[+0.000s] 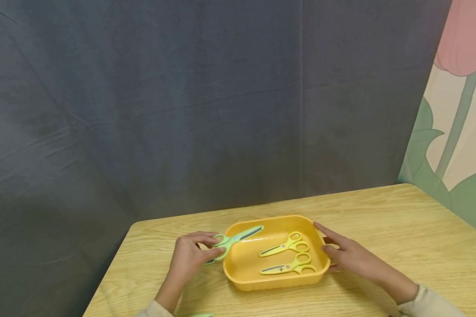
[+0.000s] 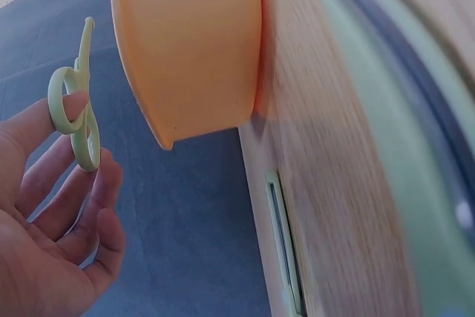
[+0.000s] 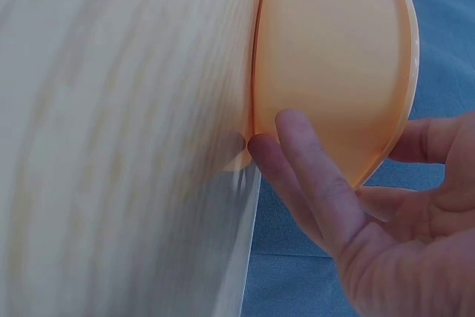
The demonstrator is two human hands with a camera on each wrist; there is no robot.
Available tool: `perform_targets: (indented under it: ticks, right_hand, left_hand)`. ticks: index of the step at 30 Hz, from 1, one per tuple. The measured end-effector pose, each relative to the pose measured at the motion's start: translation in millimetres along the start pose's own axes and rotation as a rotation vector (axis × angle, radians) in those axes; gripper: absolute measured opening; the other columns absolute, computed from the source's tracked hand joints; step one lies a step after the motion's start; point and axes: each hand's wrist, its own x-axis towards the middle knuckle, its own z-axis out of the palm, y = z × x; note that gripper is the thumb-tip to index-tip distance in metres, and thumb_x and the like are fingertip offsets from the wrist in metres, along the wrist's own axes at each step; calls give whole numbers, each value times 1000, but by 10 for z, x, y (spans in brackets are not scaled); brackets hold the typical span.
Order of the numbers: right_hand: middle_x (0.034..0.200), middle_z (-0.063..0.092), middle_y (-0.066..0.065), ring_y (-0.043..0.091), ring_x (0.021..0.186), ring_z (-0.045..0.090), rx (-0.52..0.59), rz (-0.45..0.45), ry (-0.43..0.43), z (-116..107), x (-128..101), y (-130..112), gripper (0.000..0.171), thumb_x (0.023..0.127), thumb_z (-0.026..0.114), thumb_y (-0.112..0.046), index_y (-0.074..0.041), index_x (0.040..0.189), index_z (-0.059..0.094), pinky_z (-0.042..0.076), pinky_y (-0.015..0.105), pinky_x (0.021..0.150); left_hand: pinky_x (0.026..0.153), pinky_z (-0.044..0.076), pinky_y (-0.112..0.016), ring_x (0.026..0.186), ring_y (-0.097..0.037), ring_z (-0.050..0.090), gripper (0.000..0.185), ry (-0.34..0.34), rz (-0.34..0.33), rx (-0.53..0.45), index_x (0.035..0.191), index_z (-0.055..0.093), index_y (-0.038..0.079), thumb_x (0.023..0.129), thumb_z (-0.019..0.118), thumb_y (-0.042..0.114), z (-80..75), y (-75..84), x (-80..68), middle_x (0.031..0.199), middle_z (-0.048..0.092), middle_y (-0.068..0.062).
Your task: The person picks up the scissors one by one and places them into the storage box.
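On the wooden table (image 1: 381, 220) sits a yellow tray (image 1: 275, 281), and both hands are busy at its sides. Left hand (image 1: 190, 259) has its fingers hooked through the loops of a pair of green scissors (image 1: 234, 241), thumb and forefinger curled in the handles, and the blades are pointing across the tray's near-left rim, hanging over the inside. From the left wrist view you can see one fingertip (image 2: 74, 102) poked right through a pale green ring, the other fingers loose and spread below it. Over on the other side, the right hand (image 1: 349, 253) rests against the tray's right wall, fingers fairly straight, forefinger stretched along the top corner. The right wrist view confirms it: fingertips (image 3: 293, 128) touching the outer wall, thumb just behind the rim. Inside the tray lie two pairs of yellow scissors (image 1: 287, 245), side by side, handles to the right, the nearer pair (image 1: 288, 267) just below the other. Grey cloth (image 1: 182, 110) hangs behind the table.
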Motion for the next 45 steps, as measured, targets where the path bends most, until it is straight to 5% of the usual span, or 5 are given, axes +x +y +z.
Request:
perform_targets:
  ticks: [19, 29, 35, 41, 45]
  right_hand:
    - [148, 25, 45, 33, 110, 66, -1, -5, -2, -1, 3, 3, 68, 104, 50, -18, -15, 161, 14, 62, 41, 77]
    - [148, 25, 46, 35, 111, 66, 8, -13, -13, 1, 5, 12, 68, 104, 50, -17, -14, 161, 13, 62, 43, 78]
    - [150, 21, 47, 39, 116, 64, 5, 1, -9, 9, 3, 4, 68, 104, 50, -19, -17, 161, 14, 62, 40, 77]
    - [149, 21, 47, 37, 114, 65, 6, -7, -10, 4, 2, 8, 68, 104, 51, -21, -17, 161, 14, 62, 40, 77]
    - [149, 24, 45, 36, 113, 65, 11, -5, -9, 10, -3, 11, 68, 104, 51, -22, -17, 161, 15, 62, 40, 77]
  left_hand:
    - [75, 56, -30, 103, -23, 69, 17, -63, 95, 125, 77, 80, 20, 68, 92, 27, 160, 11, 14, 104, 78, 3]
    - [61, 42, -19, 77, -8, 52, 18, -142, 161, 222, 78, 80, 23, 67, 91, 31, 255, 19, -33, 103, 77, 6]
    - [64, 43, -21, 78, -6, 49, 20, -159, 200, 294, 80, 80, 22, 66, 91, 32, 313, -12, -70, 104, 77, 7]
    - [88, 44, -38, 83, -2, 48, 20, -135, 241, 402, 79, 79, 26, 65, 90, 34, 354, -28, -95, 102, 76, 14]
    - [79, 35, -29, 84, -1, 49, 20, -126, 268, 448, 79, 79, 25, 65, 90, 35, 369, -28, -99, 101, 77, 14]
